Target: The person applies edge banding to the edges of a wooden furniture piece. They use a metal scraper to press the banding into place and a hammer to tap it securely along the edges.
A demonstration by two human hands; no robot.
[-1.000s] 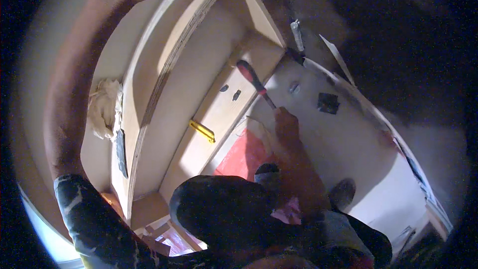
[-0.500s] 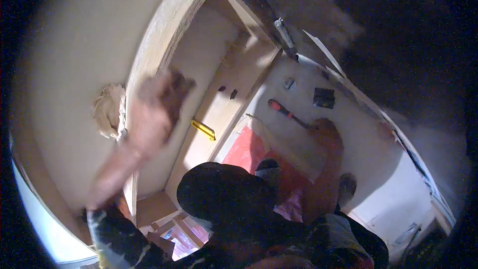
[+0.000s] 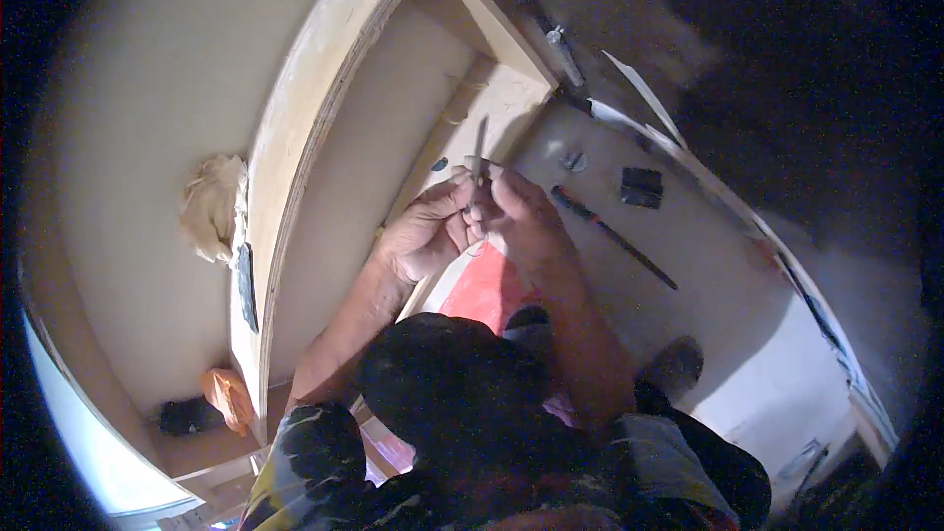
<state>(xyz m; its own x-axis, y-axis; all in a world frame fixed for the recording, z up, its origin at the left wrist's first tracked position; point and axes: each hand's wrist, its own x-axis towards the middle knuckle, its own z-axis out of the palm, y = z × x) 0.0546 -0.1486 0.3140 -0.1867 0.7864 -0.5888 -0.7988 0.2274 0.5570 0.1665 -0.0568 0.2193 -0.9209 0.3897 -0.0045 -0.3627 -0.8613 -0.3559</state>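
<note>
My left hand (image 3: 433, 226) and my right hand (image 3: 521, 211) meet in front of me, fingers pinched around a thin, grey, blade-like strip (image 3: 481, 141). The strip points up and away from the fingertips. Its lower end is hidden between the fingers, so its exact kind does not show. Right of my right hand, a screwdriver (image 3: 615, 238) with a black and red handle lies on the pale surface. Beyond it sits a small black square piece (image 3: 641, 187). Red sheeting (image 3: 480, 293) shows below my hands.
A curved plywood edge (image 3: 324, 113) rises left of my hands, with a crumpled tan patch (image 3: 211, 208) beside it and a dark flat piece (image 3: 246, 287) on it. An orange bundle (image 3: 228, 399) and a black item (image 3: 187, 417) lie lower left. A rough-edged panel (image 3: 733, 199) bounds the right.
My left hand has come right from above the plywood edge, and my right hand has moved up-left from beside the screwdriver. Both now hold the strip. The yellow cutter is mostly covered by my left arm.
</note>
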